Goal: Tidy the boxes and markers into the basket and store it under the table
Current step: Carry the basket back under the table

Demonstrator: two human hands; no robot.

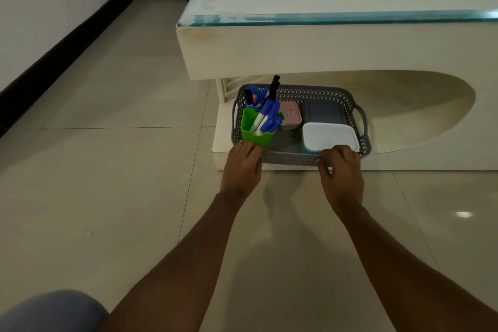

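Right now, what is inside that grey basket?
The grey basket holds a green cup of blue-capped markers, a blue cup of black markers, a pink box, a dark blue box and a white-lidded box. Their lids hide the boxes' contents.

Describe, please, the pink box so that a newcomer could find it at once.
Under the glass-topped table sits a grey lattice basket. The pink box lies mid-basket, right of the green cup; its neighbours, the dark box and white box, are larger.

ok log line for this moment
phase: stowing | basket: on table base, packed | left hand: grips near rim | right hand: grips near rim
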